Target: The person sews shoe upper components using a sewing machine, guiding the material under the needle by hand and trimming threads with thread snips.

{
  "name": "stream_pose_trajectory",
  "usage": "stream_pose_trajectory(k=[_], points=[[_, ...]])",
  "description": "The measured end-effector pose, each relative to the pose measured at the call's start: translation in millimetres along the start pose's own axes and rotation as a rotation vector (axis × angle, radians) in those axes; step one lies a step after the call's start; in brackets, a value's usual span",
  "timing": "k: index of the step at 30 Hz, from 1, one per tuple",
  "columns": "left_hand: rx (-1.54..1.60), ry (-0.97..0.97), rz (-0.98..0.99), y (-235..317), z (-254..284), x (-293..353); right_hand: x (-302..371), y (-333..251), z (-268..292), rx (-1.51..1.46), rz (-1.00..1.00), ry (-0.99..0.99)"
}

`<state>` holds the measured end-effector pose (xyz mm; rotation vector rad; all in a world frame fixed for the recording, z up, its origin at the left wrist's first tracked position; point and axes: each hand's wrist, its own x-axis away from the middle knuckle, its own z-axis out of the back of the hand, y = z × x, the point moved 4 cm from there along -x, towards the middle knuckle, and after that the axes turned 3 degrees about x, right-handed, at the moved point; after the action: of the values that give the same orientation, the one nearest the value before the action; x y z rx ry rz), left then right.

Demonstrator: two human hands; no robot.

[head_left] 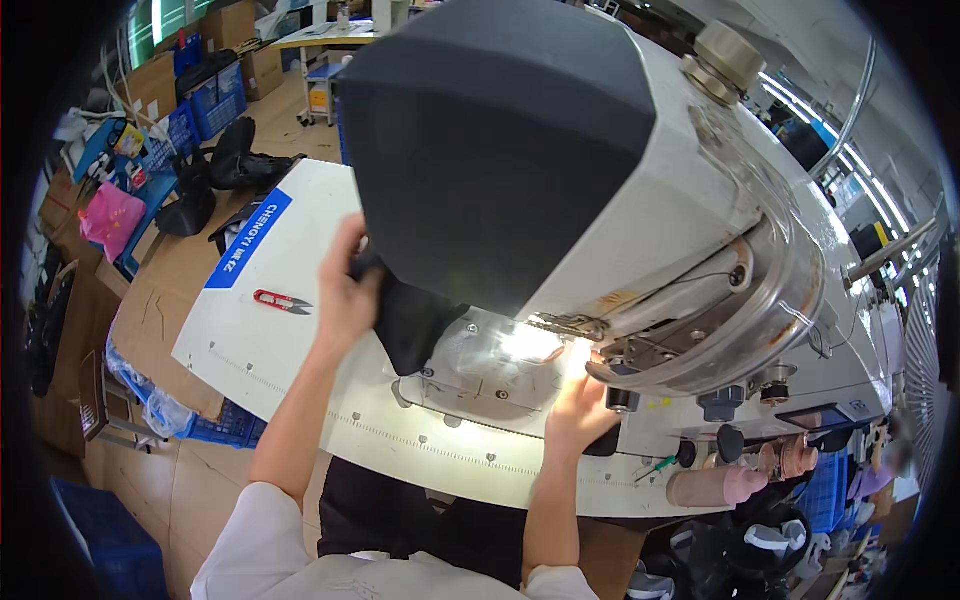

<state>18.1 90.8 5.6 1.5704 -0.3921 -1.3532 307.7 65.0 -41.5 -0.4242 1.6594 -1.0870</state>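
A large white sewing machine (640, 250) with a dark grey head cover (500, 130) fills the middle of the view. My left hand (345, 295) is closed on a piece of black fabric (415, 320), which hangs beside the machine head at the left of the metal plate (465, 375). Under the bright lamp, my right hand (578, 412) reaches up to the needle area, right of the plate. Its fingertips are lost in glare and behind machine parts, so what they touch is hidden. Red thread snips (283, 301) lie on the white table, left of my left hand.
The white sewing table (400, 440) has a ruler scale along its near edge. Pink bottles (715, 487) and a green-handled tool (655, 468) sit at the right. Blue crates (215, 100), cardboard boxes (150, 90) and a pink item (112, 218) stand at the left.
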Motion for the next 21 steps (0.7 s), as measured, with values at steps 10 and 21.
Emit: stream_pose_trajectory(k=[10, 21], points=[[0.255, 0.107, 0.123, 59.1, 96.4, 3.0, 50.2, -85.7, -118.6, 0.172, 0.912, -0.706], [0.156, -1.01, 0.299, 113.8, 44.5, 16.4, 51.7, -132.2, -49.4, -0.318, -0.233, -1.043]])
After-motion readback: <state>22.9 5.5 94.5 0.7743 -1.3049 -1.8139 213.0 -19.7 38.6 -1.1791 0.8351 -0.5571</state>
